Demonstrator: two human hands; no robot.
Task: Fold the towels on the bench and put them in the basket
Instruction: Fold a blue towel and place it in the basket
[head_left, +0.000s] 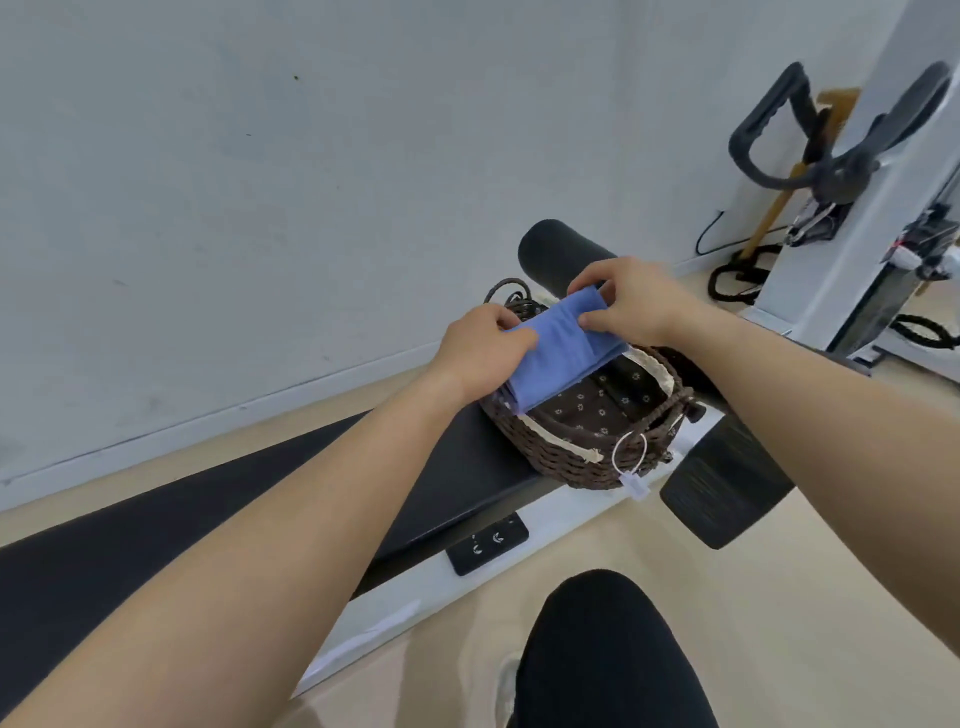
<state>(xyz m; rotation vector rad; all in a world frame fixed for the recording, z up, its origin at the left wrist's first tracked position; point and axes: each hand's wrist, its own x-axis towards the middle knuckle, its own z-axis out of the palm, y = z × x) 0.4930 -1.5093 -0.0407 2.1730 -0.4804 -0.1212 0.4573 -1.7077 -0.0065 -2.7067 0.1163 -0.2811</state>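
Standing close, one black-clad knee lowest in view above the pale floor. Stretching both bare forearms out over the black padded surface, past a small button panel on its white frame. Reaching the dark wicker basket at the far end of that surface, lined in brown flowered cloth, with a white tag dangling from a ring on its near wall.

Holding a folded blue towel tilted over the basket's far left part, its lower corner down by the rim; touching or not, impossible to tell. Clamping the left grip round the towel's left edge, fingers curled. Pinching the far end with the right grip, thumb on top and fingers over the edge.

Judging by this, folding done and placing in hand. Next, probably calling for lowering the towel flat onto the lining, keeping the layers together, avoiding the basket's handle, then opening both grips.

Beyond, passing a black foam roller pad just behind the right grip, a white wall, and grey machine handles far right.
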